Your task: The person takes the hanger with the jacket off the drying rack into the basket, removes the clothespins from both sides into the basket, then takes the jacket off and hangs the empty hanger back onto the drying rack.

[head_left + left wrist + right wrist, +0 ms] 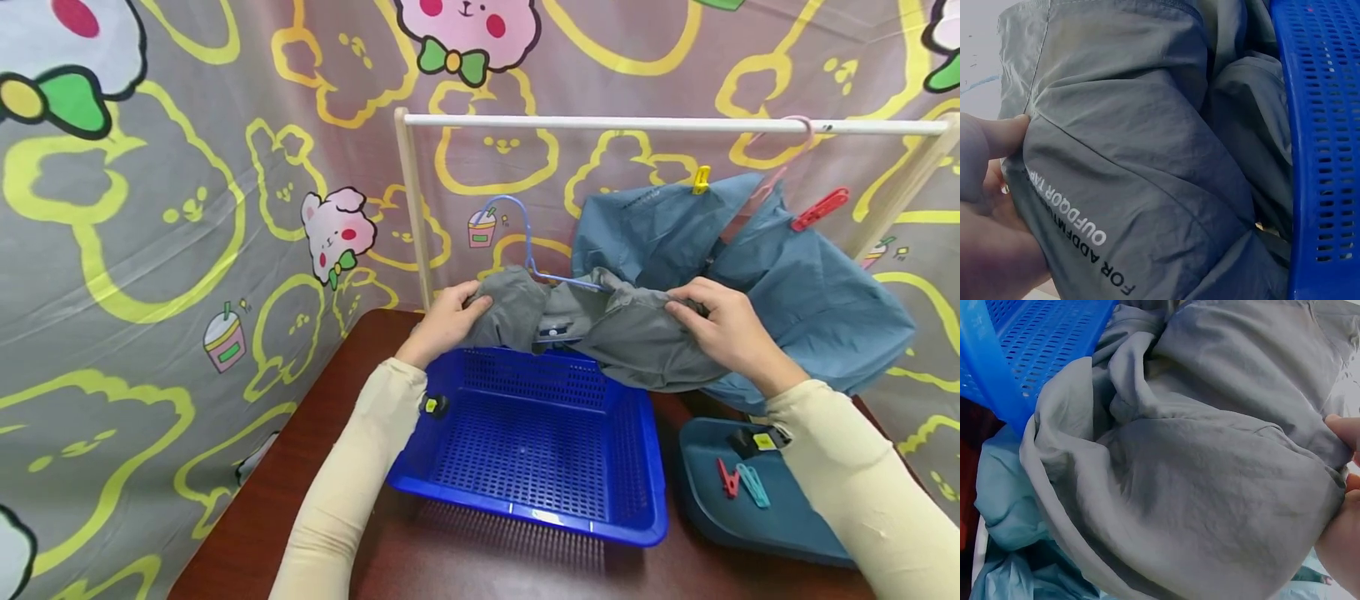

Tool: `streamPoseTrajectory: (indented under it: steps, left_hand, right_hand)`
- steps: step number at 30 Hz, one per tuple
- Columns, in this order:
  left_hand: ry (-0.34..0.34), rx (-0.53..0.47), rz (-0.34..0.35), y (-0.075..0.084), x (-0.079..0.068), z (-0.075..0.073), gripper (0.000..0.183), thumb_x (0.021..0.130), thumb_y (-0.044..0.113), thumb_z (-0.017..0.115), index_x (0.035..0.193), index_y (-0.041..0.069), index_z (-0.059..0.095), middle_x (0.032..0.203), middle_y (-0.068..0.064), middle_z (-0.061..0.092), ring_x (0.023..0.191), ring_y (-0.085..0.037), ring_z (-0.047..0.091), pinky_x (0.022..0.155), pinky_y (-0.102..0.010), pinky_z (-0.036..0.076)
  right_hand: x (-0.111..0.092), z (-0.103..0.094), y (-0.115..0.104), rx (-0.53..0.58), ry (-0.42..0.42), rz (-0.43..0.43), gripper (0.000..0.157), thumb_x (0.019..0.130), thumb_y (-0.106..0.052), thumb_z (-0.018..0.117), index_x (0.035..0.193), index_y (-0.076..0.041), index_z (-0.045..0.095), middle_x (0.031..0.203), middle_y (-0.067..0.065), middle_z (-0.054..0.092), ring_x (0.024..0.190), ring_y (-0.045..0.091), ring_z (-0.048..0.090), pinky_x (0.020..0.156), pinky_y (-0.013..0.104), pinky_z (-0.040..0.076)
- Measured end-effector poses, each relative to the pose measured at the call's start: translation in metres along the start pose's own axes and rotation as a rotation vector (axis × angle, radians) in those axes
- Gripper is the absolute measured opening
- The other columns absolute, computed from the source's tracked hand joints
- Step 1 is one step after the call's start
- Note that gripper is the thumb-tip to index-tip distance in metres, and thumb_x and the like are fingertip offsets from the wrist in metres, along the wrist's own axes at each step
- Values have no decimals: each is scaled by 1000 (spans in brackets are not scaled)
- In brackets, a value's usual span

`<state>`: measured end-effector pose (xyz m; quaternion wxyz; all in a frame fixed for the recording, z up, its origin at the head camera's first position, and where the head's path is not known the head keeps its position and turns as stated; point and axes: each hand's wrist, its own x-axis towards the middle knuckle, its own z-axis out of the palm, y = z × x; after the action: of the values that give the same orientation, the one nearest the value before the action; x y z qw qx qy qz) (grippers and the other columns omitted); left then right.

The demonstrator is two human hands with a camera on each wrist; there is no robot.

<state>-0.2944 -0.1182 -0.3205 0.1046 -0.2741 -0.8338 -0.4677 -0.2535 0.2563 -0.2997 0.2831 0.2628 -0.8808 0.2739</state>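
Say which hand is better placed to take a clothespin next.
Likely the right hand: the loose clothespins in the tray lie on that side, across the basket from the left hand. Both hands grip the gray garment, though.

A creased grey garment (633, 333) with printed lettering spreads sideways near a blue basket (517, 454), partly hiding a light-blue hanger (528, 240), hook upward.

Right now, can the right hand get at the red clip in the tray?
Probably not yet: the right hand pinches the gray garment. Once freed, likely yes; the red clip lies uncovered in the tray.
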Motion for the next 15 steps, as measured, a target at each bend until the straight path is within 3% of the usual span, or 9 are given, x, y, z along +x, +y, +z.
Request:
streamPoseTrajectory:
  steps: [4, 9, 12, 15]
  left_hand:
    - [-22, -60, -30, 1, 0, -1, 28, 100, 17, 50, 76, 8, 41, 64, -2, 30, 55, -17, 33, 57, -28, 32]
    - [-21, -114, -63, 2, 0, -1, 31, 99, 15, 51, 74, 6, 36, 66, -2, 27, 57, -17, 30, 59, -28, 29]
    - [-37, -135, -83, 4, 0, 1, 22, 99, 13, 50, 80, 3, 45, 70, -2, 37, 62, -15, 37, 63, -28, 33]
    - [-38, -159, -104, 6, 1, 4, 16, 100, 13, 49, 89, 2, 53, 75, -4, 46, 68, -16, 44, 65, -28, 37]
  right_hand:
    - [-3, -6, 4, 21, -19, 91, 16, 94, -12, 61, 104, -5, 71, 91, 4, 64, 73, 1, 50, 62, 19, 37]
    - [-7, -11, 12, 5, -20, 172, 17, 94, -17, 62, 98, -5, 73, 96, 7, 65, 79, -9, 50, 67, 12, 38]
    - [-8, -7, 12, -33, -15, 135, 14, 92, -9, 62, 102, -5, 71, 100, 8, 65, 82, 0, 54, 69, 14, 39]
    - [-5, -2, 8, -59, -33, 46, 25, 92, 3, 54, 112, -5, 67, 106, 9, 63, 84, 14, 55, 71, 25, 42]
